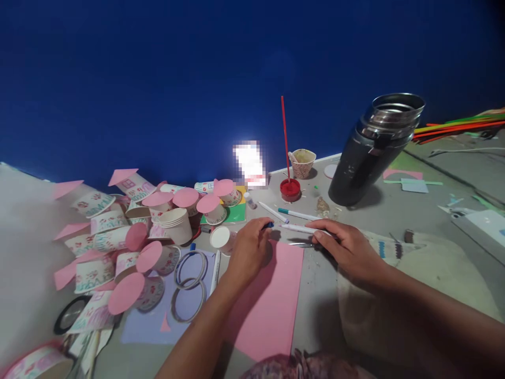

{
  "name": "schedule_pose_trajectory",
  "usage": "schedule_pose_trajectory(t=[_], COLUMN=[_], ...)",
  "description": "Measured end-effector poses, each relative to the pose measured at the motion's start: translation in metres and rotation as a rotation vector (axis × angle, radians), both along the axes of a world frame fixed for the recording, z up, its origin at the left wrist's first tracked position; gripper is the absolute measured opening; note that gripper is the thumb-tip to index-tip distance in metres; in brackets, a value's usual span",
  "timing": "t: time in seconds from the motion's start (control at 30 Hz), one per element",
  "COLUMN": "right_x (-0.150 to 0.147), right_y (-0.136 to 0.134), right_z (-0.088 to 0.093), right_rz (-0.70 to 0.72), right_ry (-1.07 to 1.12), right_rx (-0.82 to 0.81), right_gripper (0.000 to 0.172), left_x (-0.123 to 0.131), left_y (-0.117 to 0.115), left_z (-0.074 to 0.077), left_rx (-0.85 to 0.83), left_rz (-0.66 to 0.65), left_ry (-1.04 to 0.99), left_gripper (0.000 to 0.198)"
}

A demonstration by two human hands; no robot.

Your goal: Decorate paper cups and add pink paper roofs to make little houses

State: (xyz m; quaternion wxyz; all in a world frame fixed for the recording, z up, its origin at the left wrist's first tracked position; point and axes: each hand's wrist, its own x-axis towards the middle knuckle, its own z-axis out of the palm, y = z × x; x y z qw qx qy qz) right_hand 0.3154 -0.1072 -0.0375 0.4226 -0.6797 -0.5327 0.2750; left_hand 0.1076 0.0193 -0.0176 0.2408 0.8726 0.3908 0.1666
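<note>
White marker [302, 229]: our right hand [349, 246] grips it; blue cap [269, 225]: our left hand [250, 246] pinches it, both near the pink sheet [272, 305].

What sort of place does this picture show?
Probably a craft table, though the room cannot be identified: drawn-on paper cups with pink paper circles, a pink paper sheet, and a felt-tip pen in the right hand suggest it.
</note>
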Motion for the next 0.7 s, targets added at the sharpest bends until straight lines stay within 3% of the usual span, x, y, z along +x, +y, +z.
schedule_pose_trajectory(t=[0.07,0.13,0.47,0.7], right_x=[0.000,0.000,0.001,0.000], right_y=[-0.001,-0.001,0.001,-0.003], right_z=[0.000,-0.002,-0.012,-0.014], right_rz=[0.019,0.042,0.182,0.247], right_ry=[-0.061,-0.114,-0.235,-0.144], right_rx=[0.022,0.044,0.149,0.115], right_gripper=[0.031,0.030,0.025,0.024], left_x=[-0.007,-0.011,-0.012,-0.017], left_y=[-0.003,-0.005,-0.009,-0.020], left_z=[0.001,0.000,-0.003,0.004], left_rx=[-0.058,-0.077,-0.016,0.051], left_rz=[-0.021,-0.032,-0.225,-0.428], left_ry=[-0.152,-0.182,-0.106,-0.106], left_gripper=[0.022,0.023,0.028,0.034])
